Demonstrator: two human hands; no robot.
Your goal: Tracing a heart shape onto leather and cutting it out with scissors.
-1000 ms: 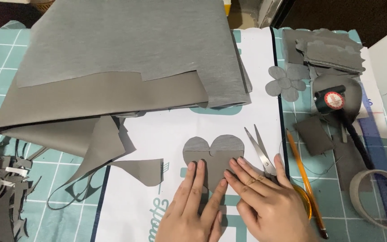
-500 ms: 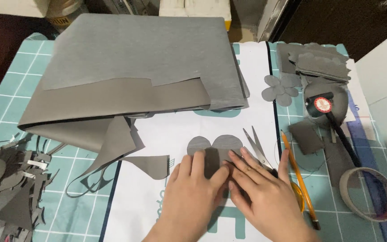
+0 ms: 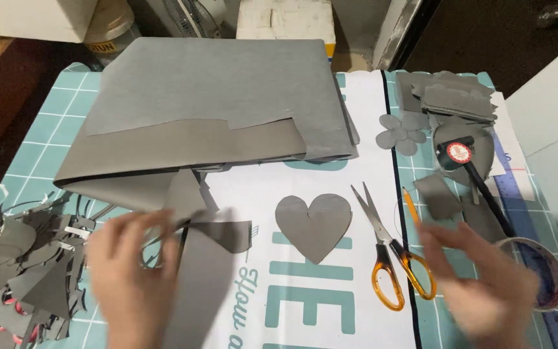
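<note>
Hands spread apart; grey paper heart [image 3: 313, 224] lies free between scissors [image 3: 392, 258], offcut.

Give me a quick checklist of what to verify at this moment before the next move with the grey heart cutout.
1. Heart cutout lies flat and free of both hands: ok.
2. Scissors lie on the table beside the heart, blades nearly closed, unheld: ok.
3. Left hand sharp enough to judge its grip: not ok, motion-blurred over a grey paper strip; contact cannot be told.
4. Right hand empty: cannot tell, blurred, near the tape roll.
5. Large grey sheet clear of the heart: ok.
</note>
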